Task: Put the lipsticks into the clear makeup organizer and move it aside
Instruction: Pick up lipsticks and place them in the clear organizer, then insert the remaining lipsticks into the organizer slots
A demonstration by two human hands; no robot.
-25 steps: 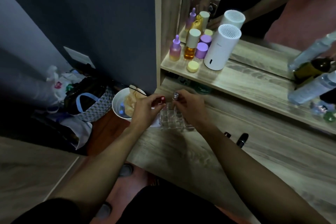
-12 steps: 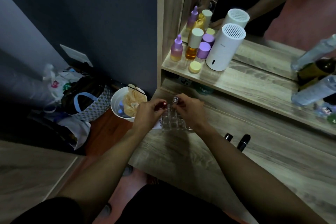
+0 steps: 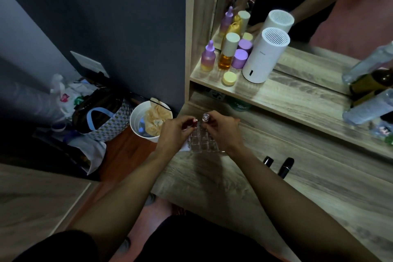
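The clear makeup organizer (image 3: 203, 143) stands near the left edge of the wooden vanity top, its grid of small cells showing between my hands. My left hand (image 3: 173, 132) pinches a red-capped lipstick (image 3: 194, 120) upright over the organizer's far left cells. My right hand (image 3: 221, 131) pinches a silver-capped lipstick (image 3: 205, 117) upright beside it, over the far cells. Two black lipsticks (image 3: 268, 160) (image 3: 286, 167) lie on the vanity top to the right of my right forearm.
A shelf above holds purple and amber bottles (image 3: 226, 56), a yellow jar (image 3: 229, 78) and a white cylindrical device (image 3: 265, 57) before a mirror. Clear bottles (image 3: 370, 108) lie at the right. A white bin (image 3: 136, 122) and bags (image 3: 100, 115) sit on the floor left of the vanity.
Both hands stay over the organizer with their lipsticks; the two caps have drawn slightly closer together and lower toward the cells. The camera view shifted a little.
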